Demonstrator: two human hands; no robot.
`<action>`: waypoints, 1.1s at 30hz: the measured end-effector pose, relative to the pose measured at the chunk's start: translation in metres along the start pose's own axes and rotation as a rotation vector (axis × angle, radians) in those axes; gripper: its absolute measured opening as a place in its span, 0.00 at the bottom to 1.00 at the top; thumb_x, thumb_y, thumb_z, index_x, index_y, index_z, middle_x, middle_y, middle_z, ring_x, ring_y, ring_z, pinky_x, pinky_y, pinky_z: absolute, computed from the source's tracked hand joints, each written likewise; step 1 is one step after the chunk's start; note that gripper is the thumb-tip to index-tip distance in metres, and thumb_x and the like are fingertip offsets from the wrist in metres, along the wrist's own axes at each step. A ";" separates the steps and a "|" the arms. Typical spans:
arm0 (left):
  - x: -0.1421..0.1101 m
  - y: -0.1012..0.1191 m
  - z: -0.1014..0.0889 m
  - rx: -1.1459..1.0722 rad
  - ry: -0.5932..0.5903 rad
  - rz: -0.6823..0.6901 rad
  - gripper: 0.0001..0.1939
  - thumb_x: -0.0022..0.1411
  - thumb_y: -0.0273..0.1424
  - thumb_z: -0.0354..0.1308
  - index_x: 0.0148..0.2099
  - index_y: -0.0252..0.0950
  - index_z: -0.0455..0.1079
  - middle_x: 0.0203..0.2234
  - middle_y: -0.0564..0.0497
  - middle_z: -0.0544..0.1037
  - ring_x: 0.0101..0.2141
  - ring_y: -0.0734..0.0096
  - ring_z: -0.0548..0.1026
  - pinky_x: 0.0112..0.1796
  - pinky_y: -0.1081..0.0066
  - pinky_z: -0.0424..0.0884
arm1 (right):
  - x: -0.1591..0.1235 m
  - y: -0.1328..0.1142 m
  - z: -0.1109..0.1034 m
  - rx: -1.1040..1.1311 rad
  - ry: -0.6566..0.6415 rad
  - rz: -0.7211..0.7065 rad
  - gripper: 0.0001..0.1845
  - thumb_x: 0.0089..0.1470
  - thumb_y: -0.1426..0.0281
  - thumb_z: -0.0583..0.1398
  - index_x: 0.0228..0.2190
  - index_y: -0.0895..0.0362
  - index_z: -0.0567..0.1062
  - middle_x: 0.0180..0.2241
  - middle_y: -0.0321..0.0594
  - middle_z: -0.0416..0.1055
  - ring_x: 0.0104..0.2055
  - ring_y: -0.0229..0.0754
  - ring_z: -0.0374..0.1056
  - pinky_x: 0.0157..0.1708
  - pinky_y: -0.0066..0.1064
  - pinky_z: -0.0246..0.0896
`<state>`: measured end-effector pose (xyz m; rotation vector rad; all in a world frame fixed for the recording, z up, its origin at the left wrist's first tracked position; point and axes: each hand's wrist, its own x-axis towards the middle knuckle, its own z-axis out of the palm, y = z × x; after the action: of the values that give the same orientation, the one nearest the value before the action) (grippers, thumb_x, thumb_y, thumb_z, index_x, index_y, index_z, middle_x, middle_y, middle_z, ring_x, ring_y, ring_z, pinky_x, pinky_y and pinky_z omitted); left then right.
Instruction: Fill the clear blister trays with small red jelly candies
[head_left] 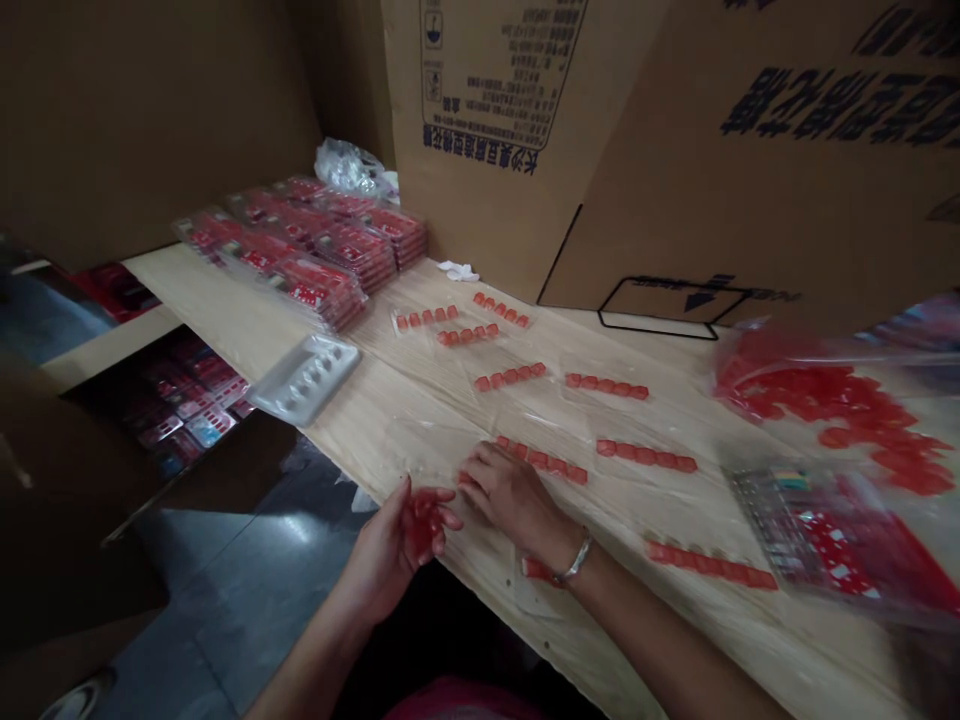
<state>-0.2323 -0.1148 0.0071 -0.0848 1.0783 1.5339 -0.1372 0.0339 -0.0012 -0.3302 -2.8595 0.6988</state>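
My left hand (397, 545) is cupped at the table's front edge, holding a small heap of red dice (421, 515) in its palm. My right hand (510, 495) lies just beside it on the wooden table (420, 400), fingers bent and pinching at the end of a row of red dice (541, 458). A silver bracelet (577, 558) circles the right wrist. Several more rows of red dice lie in lines across the table, such as one row (646, 455) to the right.
Stacks of red blister packs (315, 250) sit at the back left beside an empty clear plastic tray (304, 378). A clear bag of loose red dice (832, 400) and more packs (825, 540) lie right. Big cardboard boxes (675, 150) stand behind. A carton of packs (187, 400) sits below left.
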 end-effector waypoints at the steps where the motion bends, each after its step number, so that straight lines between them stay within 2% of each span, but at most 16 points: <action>1: -0.001 0.000 0.001 -0.008 -0.016 -0.010 0.25 0.46 0.48 0.65 0.35 0.30 0.76 0.24 0.47 0.78 0.20 0.77 0.69 0.23 0.78 0.60 | -0.002 -0.004 -0.003 0.042 0.036 -0.002 0.05 0.53 0.79 0.60 0.32 0.59 0.74 0.34 0.42 0.69 0.37 0.42 0.65 0.37 0.33 0.61; 4: -0.001 -0.004 0.005 -0.031 -0.040 -0.021 0.22 0.47 0.47 0.66 0.33 0.31 0.75 0.23 0.49 0.77 0.20 0.77 0.69 0.23 0.78 0.61 | -0.008 -0.016 -0.014 0.219 0.108 -0.028 0.08 0.55 0.78 0.59 0.38 0.58 0.74 0.35 0.40 0.69 0.39 0.41 0.65 0.40 0.32 0.61; 10: 0.001 -0.012 0.013 -0.059 -0.038 -0.041 0.24 0.45 0.50 0.66 0.32 0.32 0.74 0.22 0.53 0.73 0.22 0.77 0.69 0.25 0.77 0.64 | -0.008 -0.029 -0.023 0.255 -0.096 -0.071 0.03 0.51 0.76 0.61 0.31 0.58 0.74 0.32 0.38 0.67 0.36 0.40 0.64 0.37 0.31 0.59; 17: -0.008 -0.010 0.020 0.026 -0.165 -0.027 0.28 0.50 0.54 0.60 0.39 0.33 0.74 0.24 0.53 0.69 0.22 0.78 0.64 0.24 0.76 0.61 | -0.012 -0.029 -0.019 0.606 -0.118 0.144 0.07 0.42 0.80 0.61 0.21 0.58 0.69 0.26 0.31 0.64 0.28 0.33 0.61 0.29 0.24 0.55; 19: -0.012 -0.010 0.021 0.050 -0.141 0.014 0.25 0.51 0.49 0.61 0.45 0.37 0.71 0.27 0.54 0.71 0.23 0.78 0.65 0.25 0.76 0.61 | -0.015 -0.027 -0.018 0.730 -0.092 0.218 0.05 0.42 0.79 0.60 0.21 0.58 0.69 0.26 0.32 0.65 0.28 0.33 0.61 0.28 0.25 0.54; 21: -0.015 -0.010 0.021 0.129 -0.085 0.098 0.21 0.51 0.40 0.64 0.48 0.40 0.69 0.29 0.54 0.71 0.24 0.78 0.65 0.26 0.76 0.60 | -0.017 -0.024 -0.019 0.880 -0.064 0.314 0.04 0.44 0.74 0.59 0.21 0.58 0.69 0.24 0.32 0.65 0.27 0.34 0.61 0.28 0.25 0.53; 23: -0.016 -0.011 0.020 0.247 -0.031 0.189 0.17 0.52 0.35 0.64 0.45 0.40 0.70 0.28 0.54 0.72 0.23 0.78 0.63 0.25 0.77 0.59 | -0.020 -0.020 -0.019 1.018 -0.058 0.407 0.06 0.46 0.69 0.60 0.21 0.58 0.69 0.22 0.31 0.65 0.26 0.34 0.59 0.27 0.26 0.52; 25: -0.015 -0.011 0.020 0.341 0.012 0.273 0.12 0.53 0.36 0.63 0.39 0.37 0.71 0.26 0.53 0.72 0.23 0.78 0.63 0.25 0.76 0.58 | -0.022 -0.017 -0.019 1.124 -0.068 0.463 0.09 0.45 0.66 0.61 0.21 0.58 0.70 0.21 0.31 0.64 0.25 0.34 0.58 0.27 0.26 0.51; 27: -0.014 -0.011 0.022 0.394 0.032 0.329 0.12 0.53 0.39 0.64 0.34 0.36 0.72 0.25 0.53 0.72 0.23 0.77 0.64 0.25 0.76 0.60 | -0.024 -0.017 -0.018 1.187 -0.071 0.491 0.10 0.43 0.65 0.62 0.21 0.58 0.70 0.21 0.32 0.65 0.25 0.34 0.58 0.27 0.26 0.51; 31: -0.016 -0.008 0.027 0.425 -0.071 0.341 0.12 0.48 0.36 0.68 0.35 0.36 0.74 0.27 0.50 0.75 0.29 0.70 0.71 0.31 0.73 0.66 | -0.028 -0.020 -0.015 1.308 -0.078 0.573 0.09 0.40 0.65 0.62 0.19 0.58 0.69 0.18 0.30 0.62 0.23 0.32 0.54 0.25 0.26 0.49; 33: -0.016 -0.008 0.027 0.448 -0.111 0.338 0.12 0.49 0.35 0.67 0.36 0.36 0.75 0.28 0.49 0.77 0.29 0.68 0.72 0.32 0.72 0.67 | -0.030 -0.022 -0.013 1.360 -0.083 0.611 0.09 0.40 0.65 0.61 0.18 0.58 0.68 0.17 0.29 0.60 0.21 0.32 0.52 0.24 0.26 0.48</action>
<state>-0.2070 -0.1103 0.0273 0.5070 1.3701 1.5310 -0.1096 0.0133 0.0172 -0.8748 -1.6405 2.4498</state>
